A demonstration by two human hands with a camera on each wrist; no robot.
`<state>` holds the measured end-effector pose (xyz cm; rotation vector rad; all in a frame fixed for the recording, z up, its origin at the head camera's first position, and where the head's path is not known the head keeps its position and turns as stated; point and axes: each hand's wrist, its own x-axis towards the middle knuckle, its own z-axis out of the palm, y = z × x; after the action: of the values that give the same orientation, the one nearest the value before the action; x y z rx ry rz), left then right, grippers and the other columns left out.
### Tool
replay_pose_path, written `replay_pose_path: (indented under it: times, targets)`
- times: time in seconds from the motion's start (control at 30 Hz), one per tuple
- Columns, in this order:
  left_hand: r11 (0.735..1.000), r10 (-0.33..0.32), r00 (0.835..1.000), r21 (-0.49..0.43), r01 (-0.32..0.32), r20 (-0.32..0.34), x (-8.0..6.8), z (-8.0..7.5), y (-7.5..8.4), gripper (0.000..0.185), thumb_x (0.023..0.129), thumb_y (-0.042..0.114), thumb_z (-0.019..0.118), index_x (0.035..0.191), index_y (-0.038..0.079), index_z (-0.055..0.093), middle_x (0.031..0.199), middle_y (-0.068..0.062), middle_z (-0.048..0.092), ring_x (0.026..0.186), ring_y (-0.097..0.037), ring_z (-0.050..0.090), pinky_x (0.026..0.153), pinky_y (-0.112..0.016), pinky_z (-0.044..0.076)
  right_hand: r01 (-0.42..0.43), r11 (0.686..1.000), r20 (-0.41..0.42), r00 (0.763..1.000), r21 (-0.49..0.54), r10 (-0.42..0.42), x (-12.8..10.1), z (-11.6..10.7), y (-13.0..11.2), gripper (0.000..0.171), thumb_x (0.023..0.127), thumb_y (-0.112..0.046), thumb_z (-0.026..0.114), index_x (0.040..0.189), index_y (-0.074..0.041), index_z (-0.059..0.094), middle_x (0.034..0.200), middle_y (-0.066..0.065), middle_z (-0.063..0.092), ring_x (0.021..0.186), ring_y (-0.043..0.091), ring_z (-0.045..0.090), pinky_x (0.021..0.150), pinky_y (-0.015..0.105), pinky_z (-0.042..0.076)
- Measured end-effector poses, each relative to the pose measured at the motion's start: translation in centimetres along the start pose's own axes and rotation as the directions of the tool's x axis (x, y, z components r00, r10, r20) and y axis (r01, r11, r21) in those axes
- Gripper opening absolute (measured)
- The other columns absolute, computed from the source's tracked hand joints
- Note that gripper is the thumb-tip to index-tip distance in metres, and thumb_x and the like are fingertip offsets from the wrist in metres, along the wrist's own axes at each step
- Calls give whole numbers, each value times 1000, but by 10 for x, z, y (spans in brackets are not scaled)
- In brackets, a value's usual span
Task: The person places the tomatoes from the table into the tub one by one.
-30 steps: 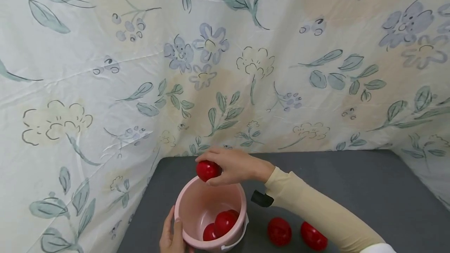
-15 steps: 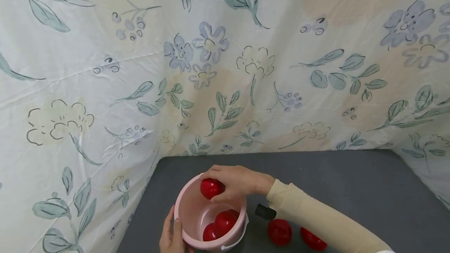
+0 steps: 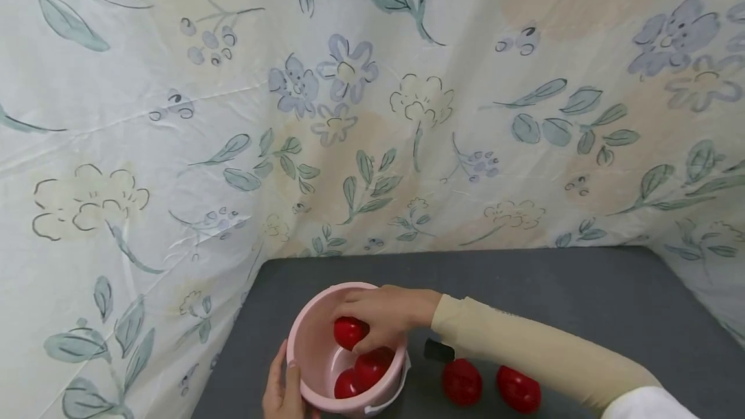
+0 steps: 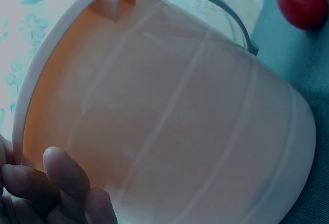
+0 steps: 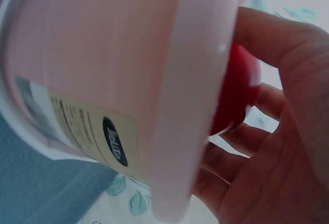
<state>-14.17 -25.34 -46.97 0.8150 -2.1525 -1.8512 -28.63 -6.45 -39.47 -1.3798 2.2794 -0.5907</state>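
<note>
Left hand [image 3: 283, 392] and right hand [image 3: 379, 315] curled

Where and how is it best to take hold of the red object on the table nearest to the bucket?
Probably from above, around its widest part: the red object is round and rests on the table, with gaps toward the bucket and its red neighbour.

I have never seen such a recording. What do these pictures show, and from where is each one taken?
There is no robot: a person works bare-handed. The wide picture comes from a camera worn on the head; the close ones come from cameras on the left and right wrists. A pink bucket stands on a dark grey surface. The left hand grips it near the top; the right hand holds a round red object in its opening. More red objects lie in the bucket, and two others lie on the surface beside it.
</note>
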Motion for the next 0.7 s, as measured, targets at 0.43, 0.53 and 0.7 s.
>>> replay_pose_path:
  times: [0.43,0.53,0.7]
  targets:
    - [1000,-21,1000,22,21,-2,2,-6,-1,51,109,34,38,158,21,32,50,-9,54,35,-16,50,37,-28,45,29,996,279,960,-79,-6,30,-7,-27,54,78,-26,86,126,-31,62,110,-20,64,99,-3,55,70,13,54]
    - [1000,-23,1000,13,22,17,2,-7,-2,52,109,36,39,158,22,32,50,-10,54,35,-16,51,37,-29,45,17,992,291,956,-123,20,40,-5,-32,52,79,-26,86,126,-29,64,106,-18,65,97,-1,55,70,16,55]
    - [1000,5,998,6,-6,57,2,-9,-3,52,109,37,40,158,21,31,50,-10,56,35,-17,51,38,-29,45,-6,970,281,957,-241,76,51,1,-37,51,79,-31,86,125,-34,64,103,-19,65,95,0,55,71,19,55]
